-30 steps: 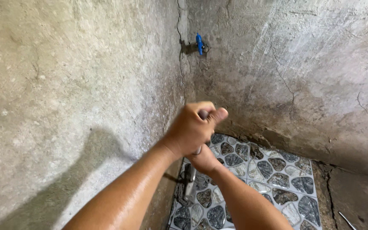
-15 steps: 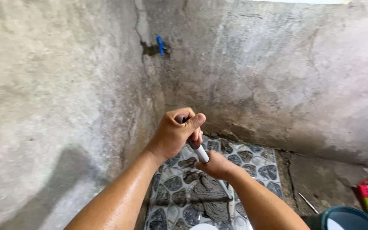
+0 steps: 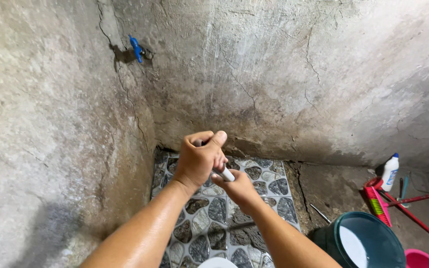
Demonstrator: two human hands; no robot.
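Observation:
My left hand (image 3: 198, 159) is closed around the top of a long white and grey handle (image 3: 224, 174), thumb pressed over its end. Just below it, my right hand (image 3: 237, 188) grips the same handle lower down. The handle slants down toward the pebble-patterned floor tiles (image 3: 209, 211) in the corner of two rough concrete walls. Its lower end is hidden behind my right forearm, so I cannot tell what kind of tool it is. A dark wet patch lies on the tiles under my hands.
A blue tap (image 3: 136, 48) juts from the wall corner up left. At the right stand a dark green bucket (image 3: 361, 240), a pink basin (image 3: 420, 259), a white bottle (image 3: 390, 171) and a red long-handled brush (image 3: 391, 201). A white rim (image 3: 216, 262) shows at the bottom edge.
My view has swung right and down, bringing in the bucket, bottle and brush. Both hands stayed on the handle, which has tilted and shifted across the tiles.

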